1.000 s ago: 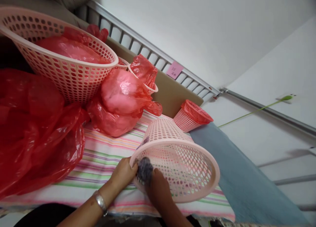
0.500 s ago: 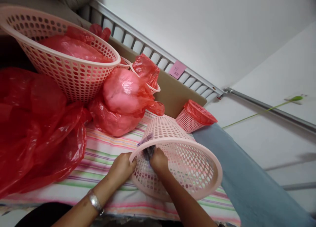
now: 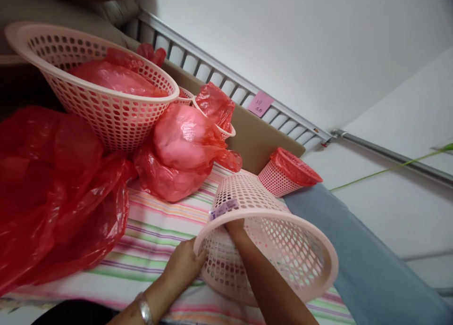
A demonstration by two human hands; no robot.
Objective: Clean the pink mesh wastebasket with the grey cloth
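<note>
A pale pink plastic mesh basket (image 3: 279, 215) lies on its side on the striped cloth, its wide mouth turned toward me. My left hand (image 3: 184, 264) is closed around the left part of its rim, thumb inside the mouth. A purple printed label (image 3: 224, 208) sits on the basket's outer wall just above the rim. My right hand (image 3: 235, 225) reaches deep into the basket near that label. The rim and wall cover its fingers, so what they hold, if anything, is hidden.
Left of the basket lie a tied red plastic bag (image 3: 182, 150) and a heap of red plastic (image 3: 63, 197). A larger pink basket (image 3: 116, 120) with red bags stands behind. Another lined basket (image 3: 279, 176) is at the back right, beside a blue surface (image 3: 339, 230).
My right hand has gone further into the basket; the dark crumpled thing at its fingers is out of sight. The label shows more fully. My left hand stays on the rim.
</note>
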